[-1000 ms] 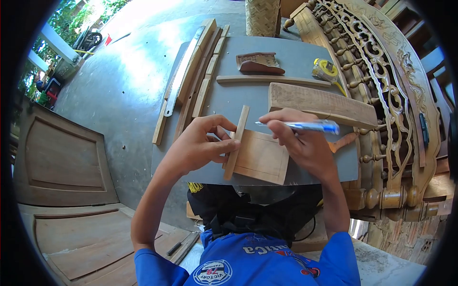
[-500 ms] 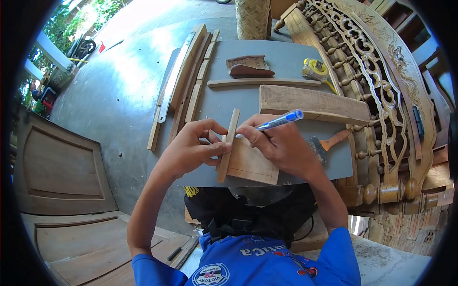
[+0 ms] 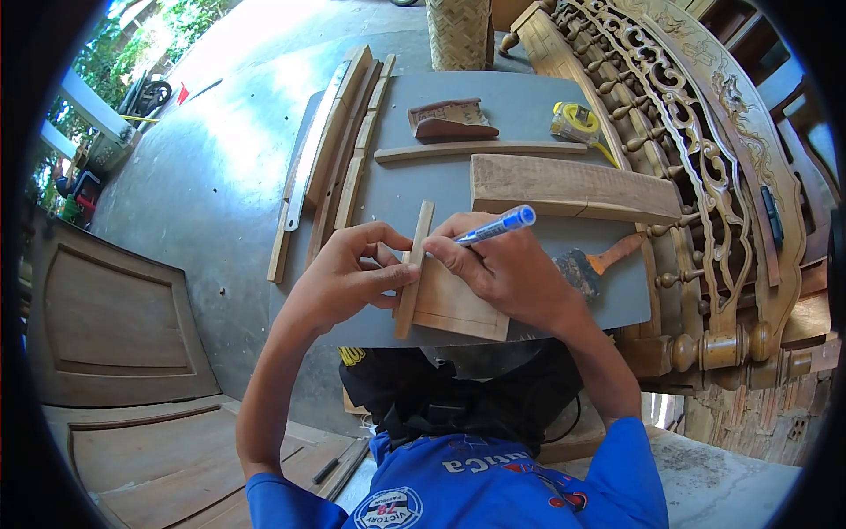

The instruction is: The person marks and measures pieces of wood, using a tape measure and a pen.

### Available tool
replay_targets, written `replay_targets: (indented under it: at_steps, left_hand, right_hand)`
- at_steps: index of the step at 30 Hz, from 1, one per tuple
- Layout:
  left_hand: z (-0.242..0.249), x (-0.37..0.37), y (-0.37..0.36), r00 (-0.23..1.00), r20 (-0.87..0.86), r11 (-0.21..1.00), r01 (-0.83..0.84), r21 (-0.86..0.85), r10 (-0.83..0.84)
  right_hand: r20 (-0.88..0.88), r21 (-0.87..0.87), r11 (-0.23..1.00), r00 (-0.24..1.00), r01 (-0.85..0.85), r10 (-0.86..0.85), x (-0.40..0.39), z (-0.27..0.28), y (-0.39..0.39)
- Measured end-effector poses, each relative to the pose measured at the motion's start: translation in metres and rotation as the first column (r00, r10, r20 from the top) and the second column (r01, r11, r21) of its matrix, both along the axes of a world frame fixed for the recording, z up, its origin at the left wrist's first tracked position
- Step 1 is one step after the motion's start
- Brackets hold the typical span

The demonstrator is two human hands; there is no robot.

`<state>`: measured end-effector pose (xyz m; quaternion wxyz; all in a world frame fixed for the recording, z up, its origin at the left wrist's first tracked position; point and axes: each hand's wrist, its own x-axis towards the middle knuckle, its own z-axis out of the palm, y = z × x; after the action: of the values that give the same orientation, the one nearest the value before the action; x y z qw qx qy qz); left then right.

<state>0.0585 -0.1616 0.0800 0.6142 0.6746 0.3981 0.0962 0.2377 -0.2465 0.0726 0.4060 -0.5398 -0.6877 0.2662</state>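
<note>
My left hand (image 3: 357,275) pinches a thin wooden strip (image 3: 414,273), which lies upon the left part of a flat wooden board (image 3: 460,304). A straight dark line runs along the board near its lower edge. My right hand (image 3: 520,273) holds a blue pen (image 3: 493,227) with its cap end up and to the right; the fingers hide the tip, close to the strip. Both pieces of wood rest at the near edge of the grey tabletop (image 3: 432,189).
Behind lie a thick wooden block (image 3: 573,187), a long strip (image 3: 480,150), a curved brown piece (image 3: 451,119) and a tape measure (image 3: 577,123). A scraper (image 3: 599,263) is right. Long strips and a metal ruler (image 3: 308,163) line the left. Carved furniture (image 3: 687,132) stands at right.
The whole view has shifted slightly. My right hand and the pen have moved a little relative to the strip, nearer its edge. Both hands keep their hold.
</note>
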Motion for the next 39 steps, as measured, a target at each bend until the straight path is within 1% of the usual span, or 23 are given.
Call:
replay_targets:
  at_steps: [1, 4, 5, 8, 9, 11, 14, 17, 18, 20, 23, 26, 29, 32, 35, 38, 39]
  left_hand:
    - [0.000, 0.000, 0.000, 1.000, 0.003, 1.000, -0.003, -0.004, 0.003]
    - [-0.002, -0.001, 0.001, 1.000, 0.016, 1.000, -0.002, 0.001, 0.002]
    - [-0.003, -0.002, 0.002, 1.000, 0.022, 1.000, 0.007, 0.011, -0.008]
    - [-0.001, 0.000, 0.000, 1.000, -0.005, 1.000, 0.002, 0.016, -0.002]
    - [0.000, 0.001, -0.001, 1.000, -0.020, 1.000, -0.006, 0.015, 0.006]
    - [-0.004, -0.001, 0.001, 1.000, 0.030, 1.000, -0.007, -0.004, 0.007]
    - [-0.002, -0.001, 0.000, 0.998, 0.058, 1.000, -0.009, -0.008, 0.009]
    - [-0.004, -0.001, -0.002, 0.999, 0.043, 1.000, -0.019, 0.022, 0.018]
    - [-0.004, -0.001, -0.003, 0.999, 0.036, 0.999, -0.027, 0.039, 0.025]
    - [-0.004, -0.001, -0.002, 0.998, 0.053, 1.000, -0.016, 0.022, 0.015]
    - [-0.001, -0.001, -0.003, 0.999, 0.045, 1.000, -0.022, 0.016, 0.021]
    - [-0.003, -0.001, -0.004, 0.999, 0.027, 1.000, -0.023, 0.022, 0.022]
    - [-0.001, -0.001, -0.004, 0.999, 0.035, 0.999, -0.021, 0.042, 0.020]
    - [-0.002, 0.000, -0.005, 0.999, 0.027, 0.998, -0.022, 0.061, 0.021]
    - [-0.002, 0.000, -0.004, 1.000, 0.011, 0.997, -0.005, 0.073, 0.004]
    - [0.000, 0.000, -0.004, 1.000, 0.001, 0.998, -0.008, 0.069, 0.008]
    - [0.000, 0.000, -0.005, 1.000, 0.000, 0.998, -0.013, 0.065, 0.013]
  right_hand:
    - [0.013, -0.015, 1.000, 1.000, 0.004, -0.004, -0.001, 0.000, -0.001]
    - [0.007, 0.017, 0.998, 0.998, -0.064, 0.064, -0.005, -0.007, -0.008]
    - [-0.026, 0.025, 0.996, 0.996, -0.084, 0.085, -0.006, -0.008, -0.010]
    - [-0.081, 0.199, 0.980, 0.996, -0.028, 0.045, -0.007, -0.012, -0.004]
    - [-0.069, 0.176, 0.983, 0.996, -0.042, 0.055, -0.007, -0.012, -0.005]
    - [-0.044, 0.138, 0.987, 0.996, -0.077, 0.084, -0.008, -0.011, -0.006]
    - [-0.040, 0.301, 0.944, 0.988, -0.131, 0.150, -0.016, -0.012, -0.012]
    - [-0.042, 0.107, 0.988, 0.992, -0.112, 0.117, -0.011, -0.006, -0.013]
    - [-0.063, 0.112, 0.987, 0.991, -0.111, 0.119, -0.011, -0.008, -0.014]
    - [-0.102, 0.131, 0.984, 0.986, -0.117, 0.131, -0.012, -0.012, -0.014]
    - [-0.023, 0.115, 0.979, 0.985, -0.167, 0.171, -0.013, -0.010, -0.018]
    - [-0.109, 0.164, 0.982, 0.987, -0.096, 0.115, -0.014, -0.012, -0.014]
    - [-0.127, 0.218, 0.968, 0.980, -0.126, 0.156, -0.018, -0.010, -0.018]
    - [-0.056, 0.046, 0.992, 0.991, -0.118, 0.120, -0.013, -0.008, -0.019]
    - [-0.040, 0.093, 0.986, 0.989, -0.136, 0.140, -0.013, -0.007, -0.019]
    - [-0.037, 0.094, 0.986, 0.990, -0.136, 0.140, -0.013, -0.009, -0.018]
    - [-0.060, 0.136, 0.982, 0.989, -0.127, 0.136, -0.014, -0.010, -0.018]
